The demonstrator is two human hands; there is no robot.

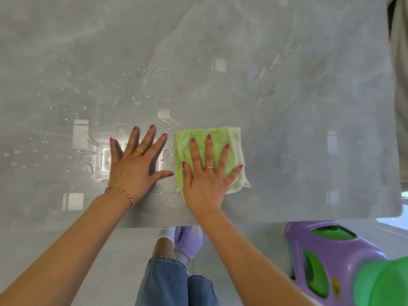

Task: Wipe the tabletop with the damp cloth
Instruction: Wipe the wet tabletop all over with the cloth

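Two flat palms: right hand [207, 173] presses cloth [218, 138], left hand [138, 163] presses tabletop [287, 85].

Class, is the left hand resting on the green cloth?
No: the left hand lies flat on the bare wet tabletop, beside the cloth.

cloth [205, 138]: green, folded square, white-edged, flat near the surface's [287, 107] front edge
surface: glossy grey, water droplets left of cloth
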